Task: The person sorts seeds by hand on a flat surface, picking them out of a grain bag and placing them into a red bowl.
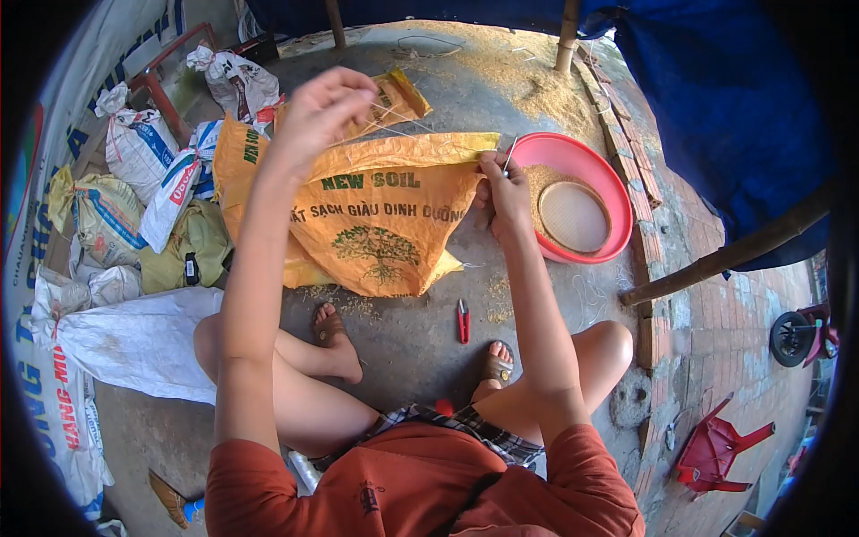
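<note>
An orange sack (380, 210) with green print hangs in front of me, its yellow top edge folded over. My right hand (506, 183) grips the sack's right top corner, and a thin metal tool (511, 152) sticks up from its fingers. Raised above the sack's left part, my left hand (327, 112) has its fingers pinched together. A pale thread (394, 131) runs from near that hand toward the top edge. Red-handled snips (463, 322) lie on the floor below the sack, between my feet.
A pink basin (617, 192) with grain and a round sieve (573, 217) stands to the right. Tied sacks (139, 152) crowd the left. A bamboo pole (734, 246) slants at the right, above an overturned red stool (716, 452). Loose grain (555, 98) lies at the back.
</note>
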